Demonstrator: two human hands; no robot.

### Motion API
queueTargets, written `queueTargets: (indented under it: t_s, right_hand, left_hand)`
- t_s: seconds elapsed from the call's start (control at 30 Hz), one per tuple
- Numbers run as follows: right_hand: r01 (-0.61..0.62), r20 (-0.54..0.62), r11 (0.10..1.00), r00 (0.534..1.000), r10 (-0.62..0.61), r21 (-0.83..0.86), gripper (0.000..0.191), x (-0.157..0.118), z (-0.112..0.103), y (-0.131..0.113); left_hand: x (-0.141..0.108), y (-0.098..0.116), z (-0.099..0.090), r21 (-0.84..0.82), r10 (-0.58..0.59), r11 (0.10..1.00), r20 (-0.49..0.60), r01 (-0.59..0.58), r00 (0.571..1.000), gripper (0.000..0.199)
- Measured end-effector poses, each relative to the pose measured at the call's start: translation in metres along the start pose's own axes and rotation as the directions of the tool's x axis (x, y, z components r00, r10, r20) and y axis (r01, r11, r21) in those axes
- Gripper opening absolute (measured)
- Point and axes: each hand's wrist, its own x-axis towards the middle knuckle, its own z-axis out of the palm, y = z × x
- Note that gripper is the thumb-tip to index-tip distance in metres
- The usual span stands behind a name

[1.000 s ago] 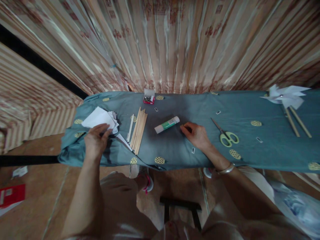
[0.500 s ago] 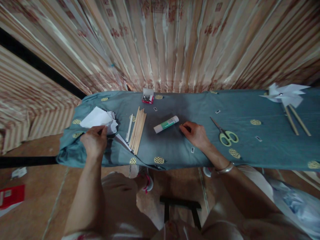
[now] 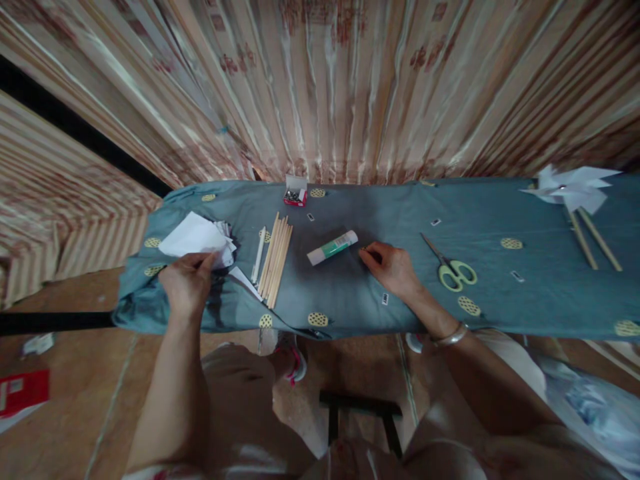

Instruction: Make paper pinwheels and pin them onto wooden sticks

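Observation:
At the left of the table, my left hand (image 3: pixel 186 285) is closed in a pinch at the near edge of a pile of folded white papers (image 3: pixel 193 235). My right hand (image 3: pixel 391 268) rests on the cloth with its fingers pressed together; whatever they may hold is too small to make out. Just left of those fingertips lies a glue stick (image 3: pixel 333 247) with a green label. Several wooden sticks (image 3: pixel 276 261) lie side by side between the papers and the glue, beside a white pen (image 3: pixel 259 255). Scissors (image 3: pixel 450 268) with green handles lie right of my right hand.
A small open box (image 3: pixel 295 193) of metal pins stands at the back edge. White paper pinwheels (image 3: pixel 573 189) on wooden sticks lie at the far right. The table cloth (image 3: pixel 360 310) is blue-green, and a striped curtain (image 3: pixel 345 93) hangs behind it. Below is a dark stool (image 3: pixel 360 404).

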Motion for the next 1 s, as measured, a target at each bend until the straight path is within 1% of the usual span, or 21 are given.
queueTargets:
  t_s: [0.1,0.17,0.27,0.33,0.43,0.47,0.53,0.57,0.63,0.67,0.7,0.73,0.77,0.8,0.83,0.87,0.93,1.0]
  right_hand:
    - [0.000,-0.001,1.000,1.000,0.000,-0.002,0.023,0.000,0.000,0.000]
    - [0.004,-0.006,1.000,1.000,-0.004,-0.002,0.022,0.000,0.000,0.001]
    - [0.011,-0.006,1.000,1.000,-0.011,0.001,0.022,-0.001,0.000,0.001]
    - [0.008,-0.003,1.000,1.000,-0.008,0.003,0.022,0.000,-0.001,0.000]
    - [-0.007,0.004,1.000,1.000,0.007,0.008,0.021,0.000,-0.001,0.000]
    - [-0.011,0.005,1.000,1.000,0.011,0.013,0.021,0.000,-0.001,-0.001]
    - [-0.019,0.001,0.999,1.000,0.019,0.027,0.020,0.000,-0.001,-0.001]
    - [-0.023,-0.002,0.999,1.000,0.023,0.036,0.020,0.000,-0.002,-0.001]
    - [-0.034,-0.014,0.998,0.999,0.035,0.053,0.021,0.001,-0.004,-0.002]
    - [-0.041,-0.023,0.997,0.999,0.043,0.060,0.022,0.001,-0.006,-0.002]
    - [-0.048,-0.035,0.997,0.998,0.050,0.066,0.023,0.002,-0.008,-0.001]
    - [-0.055,-0.048,0.996,0.997,0.059,0.074,0.025,0.002,-0.012,0.000]
    - [-0.063,-0.065,0.994,0.996,0.069,0.084,0.026,0.003,-0.015,0.001]
    - [-0.070,-0.087,0.993,0.993,0.079,0.095,0.026,0.003,-0.019,0.002]
    - [-0.077,-0.113,0.991,0.990,0.089,0.108,0.026,0.003,-0.024,0.004]
    - [-0.082,-0.142,0.989,0.985,0.099,0.122,0.026,0.003,-0.029,0.007]
    - [-0.100,-0.192,0.982,0.973,0.130,0.158,0.026,0.002,-0.037,0.013]
    - [-0.122,-0.212,0.971,0.963,0.166,0.206,0.029,0.000,-0.045,0.021]
  left_hand:
    - [0.000,-0.001,-0.002,0.009,0.025,1.000,-0.009,-0.025,1.000,0.025]
    - [-0.001,0.001,-0.004,0.018,0.014,1.000,-0.015,-0.014,1.000,0.024]
    - [0.000,0.004,-0.004,0.016,-0.053,0.998,-0.025,0.054,0.998,0.020]
    - [0.001,0.004,-0.003,-0.019,-0.113,0.993,-0.034,0.112,0.993,0.018]
    - [0.005,0.004,0.000,-0.137,-0.159,0.980,-0.111,0.143,0.981,0.015]
    - [0.006,0.005,0.000,-0.191,-0.163,0.973,-0.153,0.132,0.975,0.014]
    - [0.007,0.010,0.000,-0.277,-0.140,0.958,-0.244,0.069,0.960,0.012]
    - [0.005,0.016,-0.001,-0.306,-0.109,0.952,-0.292,0.015,0.950,0.011]
    - [-0.002,0.033,-0.004,-0.321,0.016,0.935,-0.385,-0.151,0.923,0.012]
    - [-0.009,0.045,-0.006,-0.325,0.103,0.909,-0.433,-0.262,0.895,0.012]
    - [-0.017,0.060,-0.007,-0.308,0.216,0.872,-0.456,-0.381,0.863,0.014]
    - [-0.028,0.075,-0.008,-0.298,0.319,0.829,-0.443,-0.473,0.838,0.014]
    - [-0.039,0.091,-0.008,-0.303,0.418,0.776,-0.410,-0.553,0.811,0.012]
    - [-0.052,0.107,-0.006,-0.323,0.511,0.721,-0.350,-0.613,0.785,0.010]
    - [-0.065,0.121,-0.004,-0.343,0.595,0.664,-0.296,-0.664,0.747,0.009]
    - [-0.078,0.135,0.000,-0.355,0.673,0.598,-0.264,-0.719,0.691,0.009]
    - [-0.102,0.156,0.008,-0.393,0.807,0.434,-0.230,-0.810,0.544,0.011]
    - [-0.120,0.169,0.014,-0.432,0.879,0.300,-0.221,-0.850,0.423,0.014]
